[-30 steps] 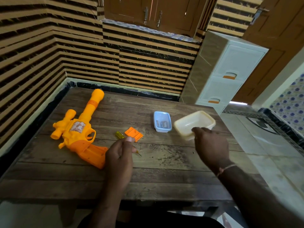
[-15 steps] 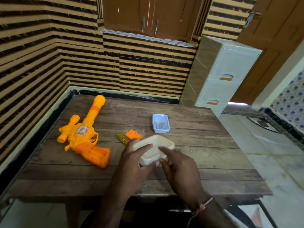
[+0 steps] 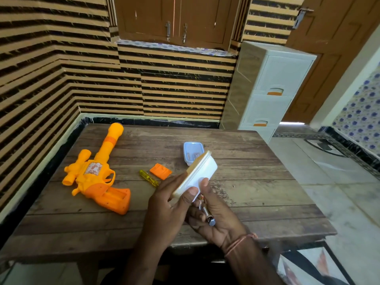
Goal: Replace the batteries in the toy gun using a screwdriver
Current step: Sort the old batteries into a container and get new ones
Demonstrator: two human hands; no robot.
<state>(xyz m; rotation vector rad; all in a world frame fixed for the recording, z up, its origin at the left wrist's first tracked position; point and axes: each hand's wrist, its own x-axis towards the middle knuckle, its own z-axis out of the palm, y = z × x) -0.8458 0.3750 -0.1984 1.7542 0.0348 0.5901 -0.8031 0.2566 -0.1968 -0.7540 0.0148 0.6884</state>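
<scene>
The orange-and-yellow toy gun (image 3: 96, 175) lies on its side at the table's left, its grip compartment open. The orange battery cover (image 3: 160, 171) and a yellow-handled screwdriver (image 3: 148, 178) lie just right of it. My left hand (image 3: 170, 204) grips a cream plastic container (image 3: 197, 173) and holds it tilted steeply above the table. My right hand (image 3: 213, 217) sits cupped under its lower edge, palm up, with batteries (image 3: 206, 212) lying in the palm and one fingertip touching the container's base.
A small blue-lidded box (image 3: 192, 152) with small items inside stands behind the tilted container. The wooden table (image 3: 257, 182) meets a striped wall at the left and back. A white plastic drawer unit (image 3: 269, 95) stands beyond the back right corner.
The cream container came from the back right to the table's front, then my left hand lifted and tipped it. Batteries now lie in my upturned right palm.
</scene>
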